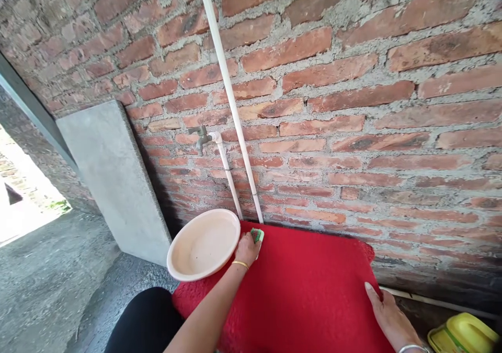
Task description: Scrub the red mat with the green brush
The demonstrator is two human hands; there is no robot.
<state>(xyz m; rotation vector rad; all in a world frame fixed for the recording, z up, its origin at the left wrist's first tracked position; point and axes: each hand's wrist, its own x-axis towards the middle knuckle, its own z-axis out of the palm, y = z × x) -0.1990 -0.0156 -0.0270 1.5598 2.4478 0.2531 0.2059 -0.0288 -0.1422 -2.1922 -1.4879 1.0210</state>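
Observation:
My left hand (248,249), with a yellow bangle at the wrist, is closed on a small green-and-white thing (257,235), perhaps a scrub pad; most of it is hidden in the palm. It is over the far left part of a red cloth (306,285) spread over a flat top. Right beside that hand, a pale pink basin (207,243) stands at the left end, with a few dark specks inside. My right hand (388,314) grips the cloth's right edge, thumb on top and fingers partly hidden over the side.
Behind the cloth rises a brick wall (349,128) with white pipes (231,91) and a tap (202,139) above the basin. A grey slab (112,180) leans at left. At lower right lies a yellow plastic thing (466,332); my dark-clothed knee (145,319) is near the front.

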